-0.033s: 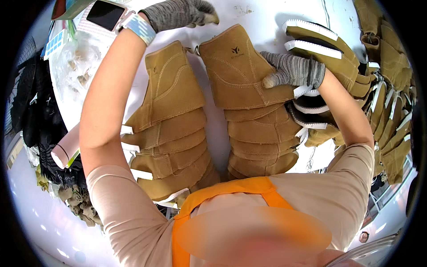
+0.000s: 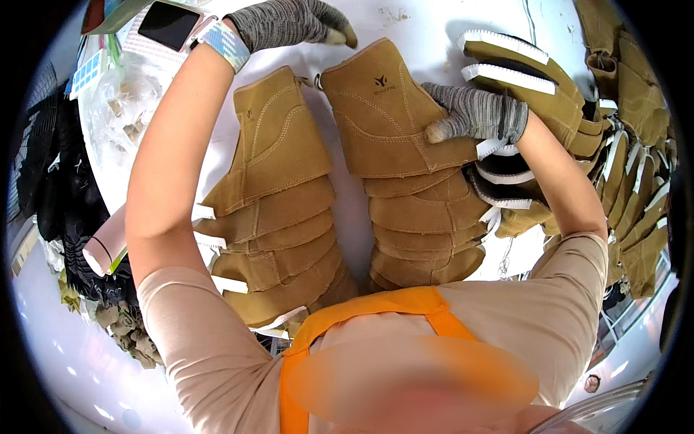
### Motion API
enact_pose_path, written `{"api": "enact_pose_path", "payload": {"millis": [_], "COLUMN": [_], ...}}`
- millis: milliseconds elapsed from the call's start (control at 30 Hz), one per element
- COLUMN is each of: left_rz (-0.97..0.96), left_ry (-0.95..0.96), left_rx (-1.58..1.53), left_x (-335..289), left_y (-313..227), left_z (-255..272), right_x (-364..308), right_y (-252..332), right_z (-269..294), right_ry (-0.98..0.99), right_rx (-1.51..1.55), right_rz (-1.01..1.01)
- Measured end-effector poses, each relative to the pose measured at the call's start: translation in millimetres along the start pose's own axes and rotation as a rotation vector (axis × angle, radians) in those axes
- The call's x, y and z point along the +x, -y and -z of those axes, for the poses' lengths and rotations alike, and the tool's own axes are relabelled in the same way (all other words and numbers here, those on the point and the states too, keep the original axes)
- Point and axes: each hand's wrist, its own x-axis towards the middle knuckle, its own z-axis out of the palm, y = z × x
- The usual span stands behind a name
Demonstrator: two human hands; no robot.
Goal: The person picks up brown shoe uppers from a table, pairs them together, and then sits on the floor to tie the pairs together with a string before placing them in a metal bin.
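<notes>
White table [image 2: 416, 29], right grip [image 2: 475, 113] half-open, touching brown upper [image 2: 379, 119]

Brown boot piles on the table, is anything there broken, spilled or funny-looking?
I see no tears or spills in the left pile or right pile; their pieces just overlap like steps. Two odd bits nearby: the clear plastic lies crumpled, and small brownish marks spot the white table near the picture's top.

two gloved hands [image 2: 481, 114], two stacks of brown boot uppers [image 2: 282, 145] between the forearms, one phone [image 2: 170, 26], one pink cylinder [image 2: 105, 244], one orange apron [image 2: 369, 307], brown pieces [image 2: 642, 87] farther right too overlapped to count
</notes>
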Motion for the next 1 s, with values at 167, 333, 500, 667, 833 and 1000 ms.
{"api": "enact_pose_path", "payload": {"millis": [167, 333, 500, 667, 833, 1000], "left_rz": [-0.232, -0.249, -0.105, 0.174, -0.312, -0.634], "left_ry": [0.185, 0.0, -0.096, -0.034, -0.213, -0.137], "left_rx": [0.16, 0.803, 0.362, 0.082, -0.185, 0.667], "left_x": [23, 21, 40, 38, 27, 1], "left_y": [9, 32, -18, -24, 24, -15], "left_z": [-16, -40, -55, -56, -68, -19], "right_x": [6, 9, 8, 7, 26, 40], "right_y": [-16, -16, -16, -12, 58, 23], "right_z": [-5, -2, 0, 3, 20, -14], "right_ry": [-0.028, -0.019, -0.039, -0.086, -0.572, -0.671], "right_rx": [0.05, 0.02, 0.023, -0.152, -0.413, -0.276], "right_rz": [0.067, 0.011, -0.045, -0.075, 0.259, 0.282]}}
